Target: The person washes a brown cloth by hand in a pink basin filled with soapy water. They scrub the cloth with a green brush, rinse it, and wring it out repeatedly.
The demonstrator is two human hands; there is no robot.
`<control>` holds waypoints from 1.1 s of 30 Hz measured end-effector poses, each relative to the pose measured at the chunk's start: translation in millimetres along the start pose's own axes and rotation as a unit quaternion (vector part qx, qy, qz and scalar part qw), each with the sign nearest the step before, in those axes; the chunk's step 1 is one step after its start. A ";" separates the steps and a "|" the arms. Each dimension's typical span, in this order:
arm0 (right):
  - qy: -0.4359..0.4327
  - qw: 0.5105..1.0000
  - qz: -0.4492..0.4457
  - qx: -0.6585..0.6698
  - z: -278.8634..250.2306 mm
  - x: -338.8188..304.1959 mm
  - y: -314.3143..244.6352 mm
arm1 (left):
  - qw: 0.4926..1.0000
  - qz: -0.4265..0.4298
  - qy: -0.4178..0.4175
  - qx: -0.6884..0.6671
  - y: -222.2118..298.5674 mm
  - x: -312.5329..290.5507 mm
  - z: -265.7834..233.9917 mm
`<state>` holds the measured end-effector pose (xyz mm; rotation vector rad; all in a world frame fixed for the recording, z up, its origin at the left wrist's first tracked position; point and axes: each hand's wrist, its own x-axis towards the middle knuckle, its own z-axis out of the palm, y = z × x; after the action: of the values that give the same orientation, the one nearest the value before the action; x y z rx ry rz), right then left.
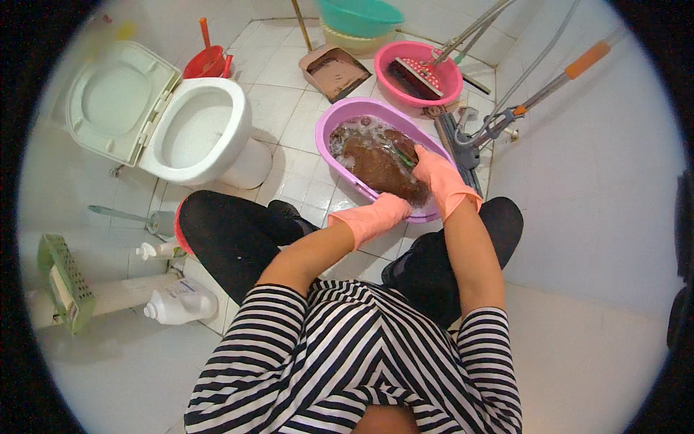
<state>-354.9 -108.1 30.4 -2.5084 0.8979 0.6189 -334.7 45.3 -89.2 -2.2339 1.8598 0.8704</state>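
Observation:
A purple oval basin (340,170) of sudsy water stands on the floor before me, with a soaked brown mat or cloth (376,165) in it. My left hand (382,211), in a pink rubber glove, reaches over the basin's near rim and is closed on the mat's near end; its fingertips are partly hidden. My right hand (439,176), gloved alike, is closed at the right side of the basin. Its fingers hold a dark brown piece (402,143) with a green strip along it; whether this is a brush or a fold of the mat I cannot tell.
A pink basin (454,81) holding a squeegee head, a dustpan (336,72) and a green basin (361,16) stand beyond. At right a grey mop (470,145) leans against the wall. The toilet (195,130) is at left, with a toilet brush (160,220) and white bottles (181,302) nearer.

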 end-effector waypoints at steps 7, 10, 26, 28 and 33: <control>-0.056 0.993 -0.103 -0.002 21.1 11.5 -37.4 | 0.997 0.018 -0.026 0.069 -69.5 -80.9 33.8; -0.075 0.988 -0.133 -0.028 33.8 10.8 -55.0 | 0.997 -0.026 -0.056 0.051 -94.4 -110.4 39.7; -0.069 0.970 -0.130 0.196 112.3 1.0 -99.1 | 0.927 -0.198 0.119 -0.294 -87.5 -172.4 -12.8; -0.062 0.968 -0.102 0.222 115.9 -7.2 -106.3 | 0.799 -0.283 0.253 -0.467 -90.3 -170.2 -4.9; -0.005 0.973 -0.050 0.226 108.0 -34.6 -109.7 | 0.819 -0.365 0.228 -0.380 -91.4 -133.4 -18.2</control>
<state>-334.7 41.4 -15.8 -2.1212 0.7968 0.3439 -254.8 175.8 -33.9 -3.4908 0.5227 1.0718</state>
